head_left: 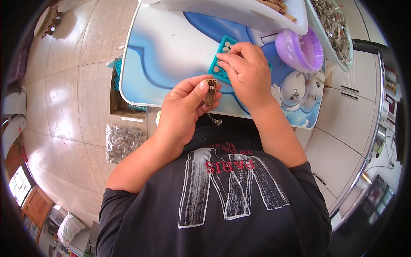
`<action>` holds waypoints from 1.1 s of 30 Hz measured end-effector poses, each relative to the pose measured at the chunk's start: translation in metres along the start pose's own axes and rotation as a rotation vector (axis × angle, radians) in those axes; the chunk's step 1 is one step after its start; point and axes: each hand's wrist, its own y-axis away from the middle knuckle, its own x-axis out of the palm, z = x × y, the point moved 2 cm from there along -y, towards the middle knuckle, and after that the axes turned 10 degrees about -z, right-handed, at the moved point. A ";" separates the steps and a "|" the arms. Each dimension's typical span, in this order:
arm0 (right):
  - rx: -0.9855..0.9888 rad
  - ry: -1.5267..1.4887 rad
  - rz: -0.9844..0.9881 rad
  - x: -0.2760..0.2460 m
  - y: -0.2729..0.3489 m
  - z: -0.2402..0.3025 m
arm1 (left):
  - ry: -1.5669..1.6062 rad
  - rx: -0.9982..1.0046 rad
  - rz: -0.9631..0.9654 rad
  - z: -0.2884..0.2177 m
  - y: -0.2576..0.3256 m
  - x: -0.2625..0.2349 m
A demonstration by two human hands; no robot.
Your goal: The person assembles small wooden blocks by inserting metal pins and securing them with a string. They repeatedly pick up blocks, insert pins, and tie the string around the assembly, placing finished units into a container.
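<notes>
My left hand (187, 97) grips a small brown rectangular case (210, 93) between thumb and fingers, close to the table's near edge. The case's hollow side faces up, and small metal parts show inside it. Over a teal tray (220, 73) with small round silvery pieces (227, 44) in its pockets is my right hand (246, 70). Its thumb and fingertips come together at the tray. Whether a piece is pinched there is too small to tell. The hand covers much of the tray.
On the blue-and-white table (171, 55), a purple bowl (314, 49) and a clear round container (294, 88) with small metal parts stand at the right. A white bin (239, 10) and a pale green basket (344, 60) sit behind. A bag of parts (124, 143) lies on the floor.
</notes>
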 end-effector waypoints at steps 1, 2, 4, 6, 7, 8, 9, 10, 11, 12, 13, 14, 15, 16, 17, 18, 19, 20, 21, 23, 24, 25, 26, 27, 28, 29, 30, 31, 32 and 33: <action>-0.023 0.015 0.018 0.000 -0.001 0.000 | 0.000 -0.001 -0.004 -0.001 0.000 0.000; -0.046 0.031 0.036 0.001 -0.002 0.000 | -0.001 -0.003 -0.009 -0.001 0.001 0.001; -0.036 -0.031 -0.011 0.000 0.001 -0.003 | 0.007 -0.006 -0.011 -0.002 0.001 0.001; -0.013 -0.111 -0.039 -0.003 0.002 -0.001 | 0.022 -0.011 -0.006 -0.001 -0.001 0.000; 0.008 -0.158 -0.043 -0.009 0.002 0.005 | 0.026 -0.010 -0.002 0.000 -0.001 -0.001; 0.028 -0.205 -0.048 -0.014 0.003 0.010 | 0.031 -0.009 0.002 0.001 -0.002 -0.002; 0.032 -0.226 -0.025 -0.016 0.005 0.015 | 0.035 -0.009 0.006 0.002 -0.003 -0.002; 0.037 -0.242 -0.003 -0.019 0.006 0.019 | 0.045 -0.008 0.007 0.002 -0.003 -0.001; 0.043 -0.258 0.019 -0.020 0.007 0.022 | 0.055 -0.007 0.007 0.002 -0.003 -0.001; 0.051 -0.276 0.032 -0.019 0.009 0.023 | 0.065 -0.007 0.008 0.002 -0.003 0.000; 0.053 -0.289 0.030 -0.018 0.011 0.023 | 0.066 -0.002 0.019 0.002 -0.003 -0.001; 0.055 -0.302 0.028 -0.017 0.014 0.023 | 0.068 0.002 0.031 0.003 -0.004 -0.002; 0.057 -0.315 0.026 -0.017 0.015 0.023 | 0.069 0.007 0.043 0.004 -0.005 -0.002; 0.057 -0.323 0.029 -0.017 0.015 0.024 | 0.070 0.007 0.036 0.004 -0.005 -0.002; 0.056 -0.329 0.032 -0.017 0.015 0.024 | 0.072 0.007 0.029 0.004 -0.005 -0.002; 0.056 -0.336 0.035 -0.018 0.015 0.024 | 0.073 0.007 0.023 0.004 -0.004 -0.001; 0.059 -0.299 0.018 -0.017 0.014 0.022 | 0.066 0.003 0.006 0.003 -0.003 0.000; 0.062 -0.261 0.000 -0.016 0.012 0.017 | 0.058 0.000 -0.010 0.002 -0.002 0.001; 0.065 -0.224 -0.018 -0.014 0.010 0.013 | 0.051 -0.004 -0.026 0.001 -0.001 0.002; 0.009 -0.114 0.007 -0.005 0.007 0.008 | 0.038 -0.003 -0.020 0.002 -0.002 0.001; -0.019 -0.059 0.019 -0.003 0.006 0.006 | 0.032 -0.002 -0.017 0.002 -0.002 0.001; -0.039 -0.040 0.035 -0.001 0.006 0.006 | 0.037 -0.004 -0.022 0.001 -0.002 0.002; -0.059 -0.022 0.052 0.000 0.006 0.005 | 0.043 -0.005 -0.028 0.000 -0.001 0.003; -0.080 -0.004 0.068 0.000 0.006 0.005 | 0.048 -0.007 -0.034 -0.001 -0.001 0.003; -0.059 -0.044 0.048 -0.001 0.006 0.005 | 0.050 -0.006 -0.027 -0.001 -0.002 0.002; -0.039 -0.084 0.028 -0.002 0.006 0.005 | 0.052 -0.005 -0.019 0.000 -0.002 0.002; -0.018 -0.124 0.008 -0.004 0.007 0.005 | 0.053 -0.005 -0.012 0.001 -0.003 0.001; 0.010 -0.155 0.002 -0.007 0.006 0.008 | 0.051 -0.005 -0.017 0.001 -0.003 0.001; 0.039 -0.187 -0.004 -0.013 0.005 0.012 | 0.048 -0.004 -0.022 0.001 -0.003 0.001; 0.067 -0.218 -0.011 -0.016 0.004 0.015 | 0.044 -0.004 -0.027 0.001 -0.003 0.002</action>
